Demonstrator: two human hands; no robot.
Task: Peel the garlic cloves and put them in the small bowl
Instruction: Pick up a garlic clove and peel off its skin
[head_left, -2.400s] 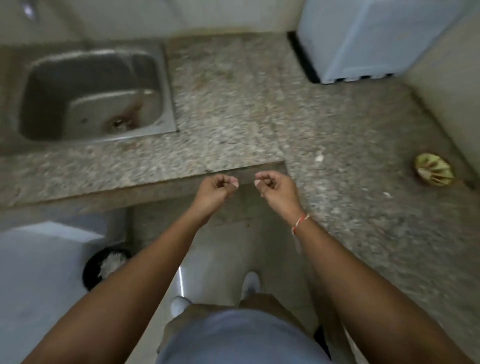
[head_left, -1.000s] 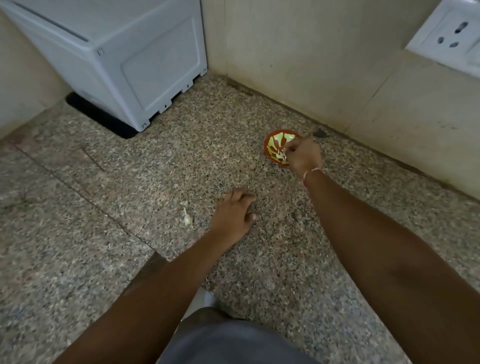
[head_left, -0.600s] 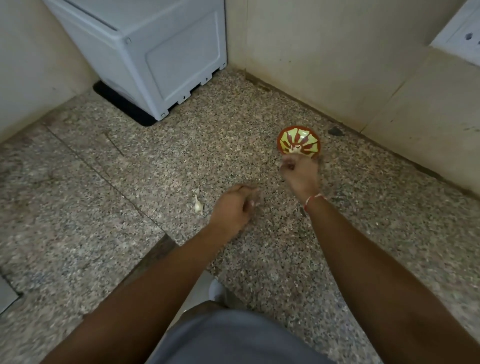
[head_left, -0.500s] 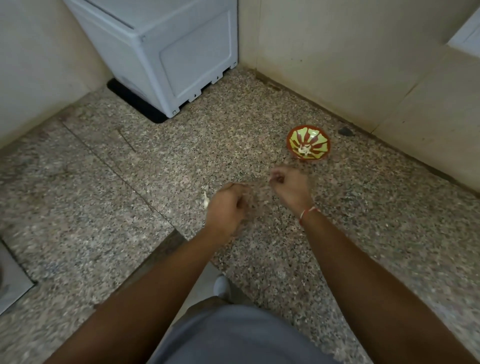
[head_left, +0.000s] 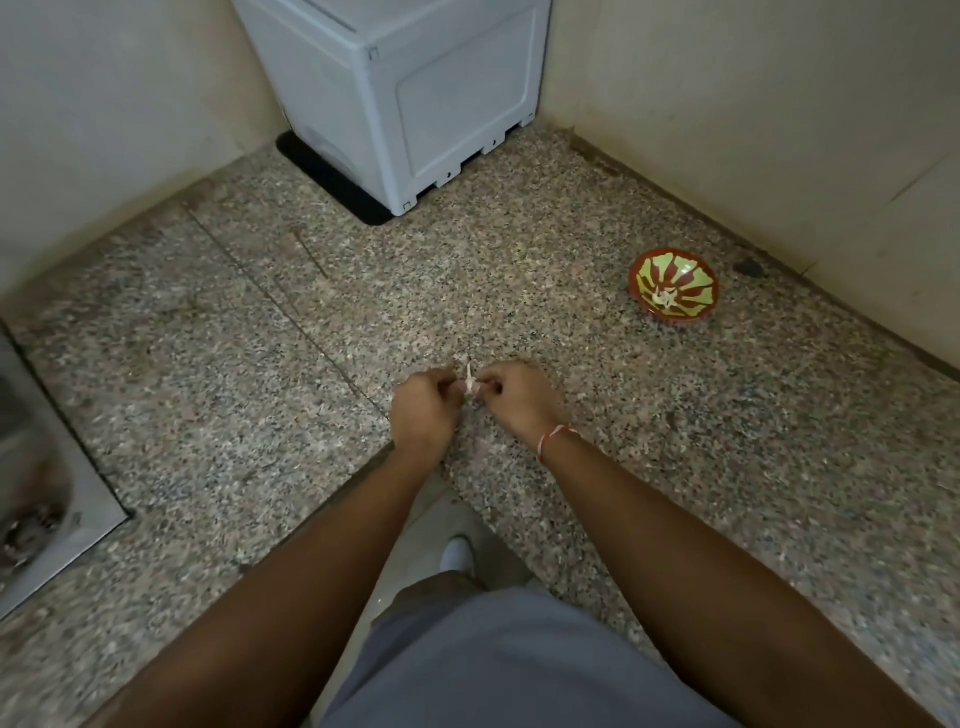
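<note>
A small pale garlic clove (head_left: 470, 383) with a thin tail of skin sticking up is pinched between the fingertips of my left hand (head_left: 423, 410) and my right hand (head_left: 514, 400). Both hands meet above the inner corner of the granite counter (head_left: 234, 374). The small red bowl with a yellow-green pattern (head_left: 674, 291) stands to the right and farther back, near the wall. A peeled white clove (head_left: 666, 298) lies at its bottom.
A pale grey box-shaped appliance (head_left: 410, 93) on a black mat fills the back corner. The steel sink's rim (head_left: 57, 467) shows at the left edge. Cream walls bound the counter at back and right. A dark speck (head_left: 748, 267) lies behind the bowl.
My right hand dropped a clove in the bowl and drew back left. My left hand picked up the clove that lay on the counter, and both hands now pinch it together.
</note>
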